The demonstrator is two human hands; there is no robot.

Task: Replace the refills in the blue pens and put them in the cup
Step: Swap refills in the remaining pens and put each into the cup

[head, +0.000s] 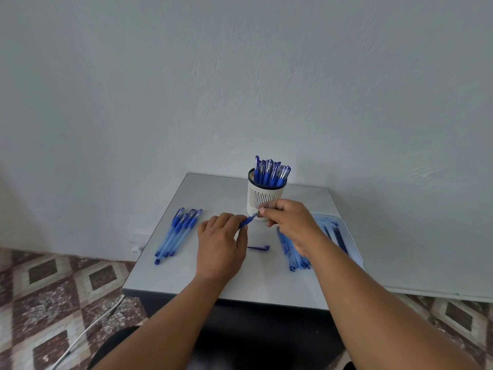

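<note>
My left hand (222, 243) grips a blue pen (246, 221) by its barrel, tip pointing up and right. My right hand (289, 222) pinches the pen's tip end between thumb and forefinger. Both hands hover just in front of the white slotted cup (262, 197), which stands at the back of the table and holds several capped blue pens (272, 172). A loose blue pen cap (258, 247) lies on the table between my hands. Several capped pens (177, 232) lie in a row at the left. A bundle of refills (292, 253) lies under my right wrist.
The small grey table (186, 273) stands against a white wall. A pale tray (346, 236) with more dark refills sits at the table's right edge. A white cable (88, 329) runs across the patterned tile floor at the left.
</note>
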